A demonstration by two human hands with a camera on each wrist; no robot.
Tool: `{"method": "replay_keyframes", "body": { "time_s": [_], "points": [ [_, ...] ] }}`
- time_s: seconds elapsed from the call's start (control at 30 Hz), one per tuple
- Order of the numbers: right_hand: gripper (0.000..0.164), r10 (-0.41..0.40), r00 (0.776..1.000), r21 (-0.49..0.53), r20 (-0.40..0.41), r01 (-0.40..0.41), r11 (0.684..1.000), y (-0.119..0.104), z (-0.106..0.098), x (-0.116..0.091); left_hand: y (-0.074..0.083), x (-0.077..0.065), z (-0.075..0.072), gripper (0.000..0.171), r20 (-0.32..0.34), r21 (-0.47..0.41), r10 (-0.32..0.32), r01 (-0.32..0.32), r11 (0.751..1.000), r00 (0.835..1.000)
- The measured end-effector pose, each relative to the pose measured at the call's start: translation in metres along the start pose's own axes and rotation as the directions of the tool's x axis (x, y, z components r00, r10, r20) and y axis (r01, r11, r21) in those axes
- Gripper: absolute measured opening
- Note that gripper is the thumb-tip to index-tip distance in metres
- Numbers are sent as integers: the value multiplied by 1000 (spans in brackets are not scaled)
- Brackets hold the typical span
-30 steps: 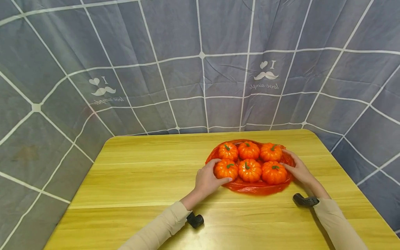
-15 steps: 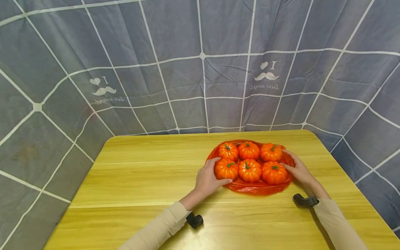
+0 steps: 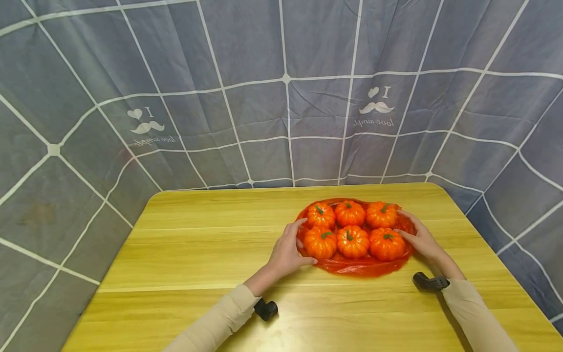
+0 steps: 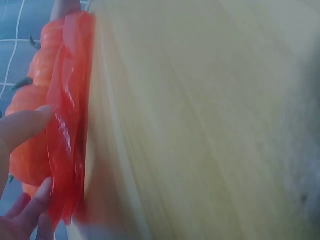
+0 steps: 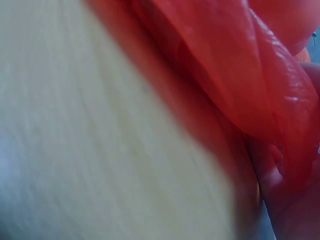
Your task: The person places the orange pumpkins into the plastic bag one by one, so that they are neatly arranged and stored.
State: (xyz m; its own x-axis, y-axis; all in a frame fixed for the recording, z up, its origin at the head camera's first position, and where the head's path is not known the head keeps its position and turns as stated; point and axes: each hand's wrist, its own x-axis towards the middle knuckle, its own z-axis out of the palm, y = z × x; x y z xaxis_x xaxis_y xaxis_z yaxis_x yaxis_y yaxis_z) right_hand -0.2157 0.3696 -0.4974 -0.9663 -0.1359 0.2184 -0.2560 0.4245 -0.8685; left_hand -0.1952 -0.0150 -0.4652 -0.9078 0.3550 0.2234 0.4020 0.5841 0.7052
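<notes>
Several small orange pumpkins with green stems sit in two rows in a red plastic bag (image 3: pixel 360 268) whose mouth lies spread around them. At the bag's left end, my left hand (image 3: pixel 285 252) reaches beside the front-left pumpkin (image 3: pixel 320 243), thumb and fingers spread apart. The left wrist view has its thumb (image 4: pixel 42 117) by the red plastic and fingers low at the rim. My right hand (image 3: pixel 424 242) rests at the right end, near the front-right pumpkin (image 3: pixel 387 244) and back-right pumpkin (image 3: pixel 381 215). Red plastic partly covers that hand in the right wrist view.
The bag lies on a yellow wood-grain table (image 3: pixel 211 230), right of its middle. A grey curtain (image 3: pixel 246 107) with white lines hangs behind and at both sides. Each wrist wears a black camera mount, such as the left mount (image 3: pixel 266 309).
My left hand has drawn slightly left and toward the front, off the front-left pumpkin. The bag's left edge sits a little further right. My right hand has hardly moved.
</notes>
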Motion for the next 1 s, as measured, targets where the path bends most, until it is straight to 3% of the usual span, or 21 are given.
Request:
{"method": "replay_keyframes", "body": {
  "time_s": [0.2, 0.53, 0.77, 0.87, 1.0],
  "points": [
    [56, -6, 1000, 16, 10, 6, 1000, 0, 0, 0, -3, -1, -1, 96, 27, -29, 54, -53, 998, 998],
    [57, 16, 1000, 13, 15, -16, 1000, -2, -2, 2, -9, -7, -18, 77, -66, -84, 92, -97, 992, 994],
    [55, -19, 1000, 34, 18, 19, 999, -2, -7, 3, -25, -20, -50, 62, -135, 8, 12, -11, 1000, 991],
    [55, -16, 1000, -57, 16, 17, 998, -4, -16, 2, -37, -27, -70, 59, -160, 58, -22, 31, 998, 987],
    [57, -7, 1000, -214, 7, 8, 977, -10, -33, -2, -56, -35, -103, 60, -181, 156, -17, 46, 987, 983]
  ]
}}
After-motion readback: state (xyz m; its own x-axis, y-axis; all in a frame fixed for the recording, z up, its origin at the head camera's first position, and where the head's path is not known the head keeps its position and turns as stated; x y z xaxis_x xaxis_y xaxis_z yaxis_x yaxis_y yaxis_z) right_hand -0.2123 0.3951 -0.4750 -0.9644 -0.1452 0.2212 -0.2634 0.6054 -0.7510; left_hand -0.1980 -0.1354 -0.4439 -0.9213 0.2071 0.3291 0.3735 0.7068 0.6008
